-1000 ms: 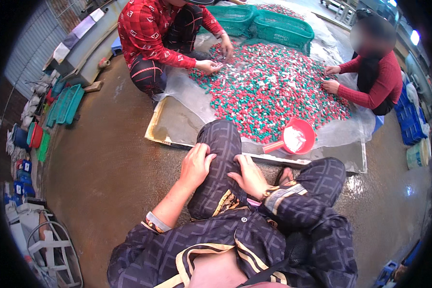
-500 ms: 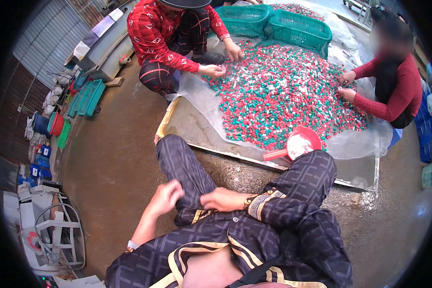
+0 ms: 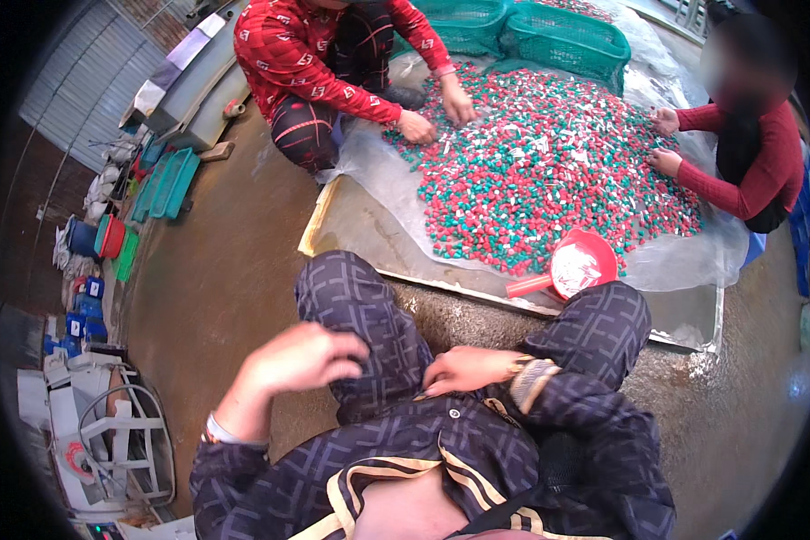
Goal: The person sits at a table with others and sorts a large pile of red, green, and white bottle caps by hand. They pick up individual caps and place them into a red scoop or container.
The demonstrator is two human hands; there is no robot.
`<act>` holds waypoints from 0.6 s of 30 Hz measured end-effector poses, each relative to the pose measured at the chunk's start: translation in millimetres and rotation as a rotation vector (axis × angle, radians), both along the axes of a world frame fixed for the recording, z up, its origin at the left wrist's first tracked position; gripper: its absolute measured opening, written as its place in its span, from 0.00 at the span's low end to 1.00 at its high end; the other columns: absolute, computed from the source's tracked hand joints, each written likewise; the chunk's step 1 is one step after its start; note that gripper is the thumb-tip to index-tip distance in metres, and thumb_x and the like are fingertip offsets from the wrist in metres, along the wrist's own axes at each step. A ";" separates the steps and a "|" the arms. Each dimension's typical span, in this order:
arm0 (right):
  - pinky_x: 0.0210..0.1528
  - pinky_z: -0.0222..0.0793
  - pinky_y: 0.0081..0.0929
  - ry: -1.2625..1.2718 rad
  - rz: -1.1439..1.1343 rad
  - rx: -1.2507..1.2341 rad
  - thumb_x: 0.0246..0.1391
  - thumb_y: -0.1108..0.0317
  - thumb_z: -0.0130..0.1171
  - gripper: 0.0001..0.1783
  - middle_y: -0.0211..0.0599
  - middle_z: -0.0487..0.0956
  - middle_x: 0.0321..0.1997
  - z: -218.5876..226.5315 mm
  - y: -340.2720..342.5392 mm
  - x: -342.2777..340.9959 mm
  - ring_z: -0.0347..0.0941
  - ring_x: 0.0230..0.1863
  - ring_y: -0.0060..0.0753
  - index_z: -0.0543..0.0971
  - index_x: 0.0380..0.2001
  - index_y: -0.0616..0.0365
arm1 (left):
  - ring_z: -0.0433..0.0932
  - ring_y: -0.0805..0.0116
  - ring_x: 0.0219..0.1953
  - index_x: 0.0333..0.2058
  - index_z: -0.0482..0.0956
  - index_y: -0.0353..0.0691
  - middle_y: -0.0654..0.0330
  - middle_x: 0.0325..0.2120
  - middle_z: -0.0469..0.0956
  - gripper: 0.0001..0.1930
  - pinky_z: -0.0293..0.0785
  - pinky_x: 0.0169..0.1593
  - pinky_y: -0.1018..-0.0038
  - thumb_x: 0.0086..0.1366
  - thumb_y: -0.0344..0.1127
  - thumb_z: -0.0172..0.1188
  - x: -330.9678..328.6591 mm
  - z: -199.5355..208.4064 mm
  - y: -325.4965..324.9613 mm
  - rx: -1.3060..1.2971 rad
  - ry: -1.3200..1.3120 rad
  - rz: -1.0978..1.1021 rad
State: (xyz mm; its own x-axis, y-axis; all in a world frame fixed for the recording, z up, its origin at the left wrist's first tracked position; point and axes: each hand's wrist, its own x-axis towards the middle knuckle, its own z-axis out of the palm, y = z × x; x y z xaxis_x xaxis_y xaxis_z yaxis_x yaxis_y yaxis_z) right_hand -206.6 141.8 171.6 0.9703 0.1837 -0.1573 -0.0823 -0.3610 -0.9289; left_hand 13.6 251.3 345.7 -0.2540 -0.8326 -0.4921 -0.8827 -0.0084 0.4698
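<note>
My left hand (image 3: 308, 360) is raised over my left thigh, its fingers loosely bent and apart, slightly blurred, with nothing seen in them. Over my lap is my right hand (image 3: 472, 369), fingers curled down at the front of my dark patterned shirt (image 3: 405, 441); what they hold, if anything, is hidden. Beyond my knees a big heap of small red, green and white pieces (image 3: 531, 180) lies on a clear plastic sheet (image 3: 382, 189). At the heap's near edge rests a red scoop (image 3: 531, 285) with white pieces inside, apart from both hands.
A low metal-edged tray (image 3: 360, 236) lies under the sheet. Two people, one in a red patterned shirt (image 3: 283, 67), one in a red sweater (image 3: 765, 171), have their hands at the heap. Green baskets (image 3: 567, 45) stand behind it. White frames (image 3: 117, 441) stand at left on wet floor (image 3: 207, 261).
My left hand has moved nearer and lower across my thigh. My right hand has shifted slightly right. The person at left has moved both hands right; the view has shifted a little.
</note>
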 end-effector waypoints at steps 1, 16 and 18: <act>0.39 0.70 0.40 0.009 -0.098 -0.036 0.53 0.50 0.54 0.20 0.46 0.80 0.34 5.9 -17.1 -18.6 0.77 0.38 0.47 0.79 0.40 0.55 | 0.80 0.55 0.35 0.39 0.78 0.39 0.54 0.32 0.80 0.14 0.75 0.39 0.67 0.55 0.37 0.63 -2.8 17.8 -27.6 -0.127 0.029 -0.015; 0.27 0.67 0.25 0.291 -1.116 -0.206 0.50 0.67 0.61 0.12 0.37 0.78 0.22 47.2 -178.5 -118.6 0.73 0.23 0.23 0.78 0.36 0.63 | 0.77 0.58 0.41 0.39 0.81 0.44 0.56 0.36 0.78 0.12 0.72 0.44 0.65 0.53 0.30 0.61 20.1 -285.2 -304.4 -0.286 0.149 -0.095; 0.31 0.71 0.32 0.218 -1.063 -0.169 0.49 0.65 0.61 0.14 0.44 0.79 0.25 16.8 -177.9 -87.1 0.77 0.27 0.33 0.78 0.36 0.63 | 0.75 0.60 0.43 0.42 0.79 0.49 0.60 0.41 0.75 0.14 0.73 0.44 0.65 0.54 0.32 0.60 17.7 -302.5 -301.5 -0.413 0.117 -0.079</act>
